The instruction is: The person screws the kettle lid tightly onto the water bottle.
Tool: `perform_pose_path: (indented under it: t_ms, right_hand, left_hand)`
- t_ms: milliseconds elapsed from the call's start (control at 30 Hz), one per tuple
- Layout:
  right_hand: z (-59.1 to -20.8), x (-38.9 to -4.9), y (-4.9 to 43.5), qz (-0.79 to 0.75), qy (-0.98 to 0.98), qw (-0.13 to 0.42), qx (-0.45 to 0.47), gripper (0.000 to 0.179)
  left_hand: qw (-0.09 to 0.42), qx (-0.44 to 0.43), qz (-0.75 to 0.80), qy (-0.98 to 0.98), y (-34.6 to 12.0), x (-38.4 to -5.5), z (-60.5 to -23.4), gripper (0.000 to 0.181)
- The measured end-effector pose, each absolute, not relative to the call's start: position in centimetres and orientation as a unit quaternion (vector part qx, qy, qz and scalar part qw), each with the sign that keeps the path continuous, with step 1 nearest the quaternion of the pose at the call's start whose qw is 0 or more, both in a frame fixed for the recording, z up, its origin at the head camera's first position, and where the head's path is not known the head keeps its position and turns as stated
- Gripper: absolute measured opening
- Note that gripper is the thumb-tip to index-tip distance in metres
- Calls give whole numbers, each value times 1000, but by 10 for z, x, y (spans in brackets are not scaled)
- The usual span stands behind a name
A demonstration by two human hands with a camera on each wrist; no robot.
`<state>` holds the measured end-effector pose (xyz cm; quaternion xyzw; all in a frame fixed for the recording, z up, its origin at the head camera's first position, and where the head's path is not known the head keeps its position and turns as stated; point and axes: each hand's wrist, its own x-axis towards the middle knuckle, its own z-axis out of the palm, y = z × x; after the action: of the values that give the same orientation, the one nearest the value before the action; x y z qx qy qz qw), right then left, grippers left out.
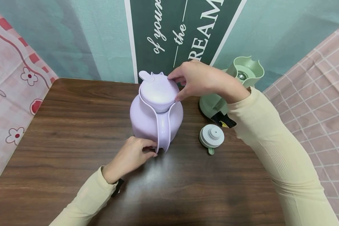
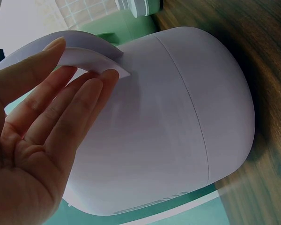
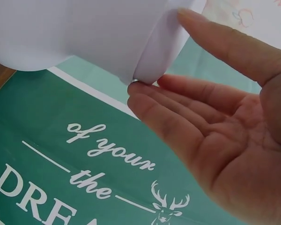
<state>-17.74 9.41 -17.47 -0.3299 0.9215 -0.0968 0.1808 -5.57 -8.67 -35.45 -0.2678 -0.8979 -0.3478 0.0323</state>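
A lilac thermos jug [image 1: 142,117] stands upright on the table, its handle [image 1: 164,128] facing me. On its top sits a round lilac lid [image 1: 159,89] with a small tab at the far left. My right hand [image 1: 196,78] grips that lid by its right side, thumb in front and fingers behind; in the right wrist view the fingertips touch the lid's edge [image 3: 164,42]. Low on the handle, my left hand [image 1: 132,155] pinches its free end between thumb and fingers. The left wrist view shows the handle end [image 2: 93,61] between them, beside the jug's body [image 2: 154,117].
A green thermos jug [image 1: 209,105] with an uncovered mouth stands at the right, partly behind my right forearm. In front of it lies a pale grey and green stopper [image 1: 212,136], threaded side up. A dark green lettered cloth [image 1: 183,31] hangs behind the wooden table [image 1: 82,125].
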Motion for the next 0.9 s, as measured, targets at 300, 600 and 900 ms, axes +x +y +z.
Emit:
perform_pose_path:
  t_ms: [300,600,900]
  right_hand:
    - [-178,-166,90,-58,933,129,-332,28]
    - [-179,-159,91,-54,934,95,-340,16]
    - [-177,-173,95,-71,922,165,-343,52]
  left_hand:
    - [37,-267,-346,-899,-86,-57,-356,16]
    - [36,-267,-350,-897,-86,-57,-356,16]
    - [39,-267,-348,-898,-86,-57,-356,16]
